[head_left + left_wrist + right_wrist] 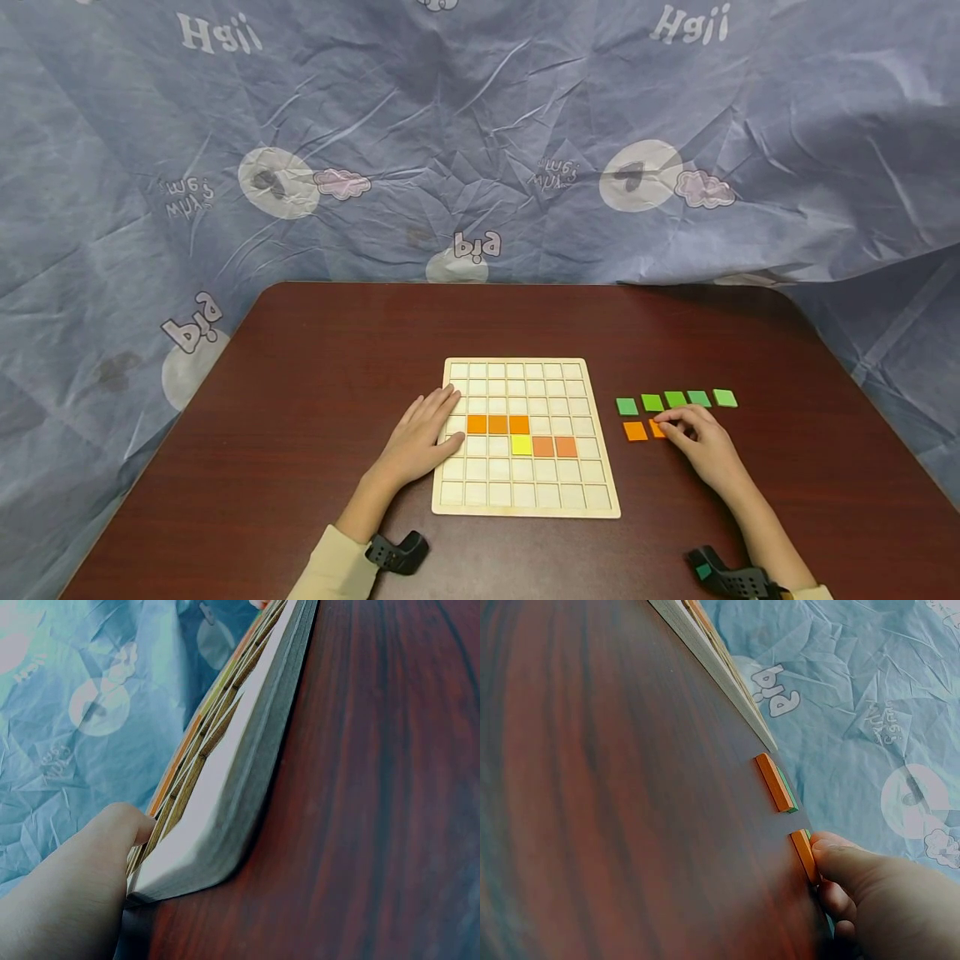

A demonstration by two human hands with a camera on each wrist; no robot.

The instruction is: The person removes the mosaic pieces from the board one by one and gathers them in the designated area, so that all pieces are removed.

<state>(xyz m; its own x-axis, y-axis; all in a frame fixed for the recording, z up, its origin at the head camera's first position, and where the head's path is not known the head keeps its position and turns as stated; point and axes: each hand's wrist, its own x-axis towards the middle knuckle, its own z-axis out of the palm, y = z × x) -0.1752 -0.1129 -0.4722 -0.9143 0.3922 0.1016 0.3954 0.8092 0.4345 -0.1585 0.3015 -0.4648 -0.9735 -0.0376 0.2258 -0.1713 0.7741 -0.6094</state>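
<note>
A pale wooden grid board [480, 508] lies on the table, its square cells edged by raised ribs. My left hand [420, 437] rests over its left edge, fingers extended and thumb at the rim. Three orange tiles [497, 425] sit side by side in one row. Below them are a yellow tile [521, 445] and two salmon tiles [554, 447]. Right of the board, my right hand [705, 446] pinches an orange square tile [804, 856] at its right end, close over the table. Another orange tile [635, 431] lies just left of it.
Behind the orange tiles, several green tiles [652, 402] form a loose row on the dark red-brown table [337, 350]. A blue patterned cloth [450, 125] hangs beyond the table's far edge. Black wrist devices [397, 552] are on both wrists.
</note>
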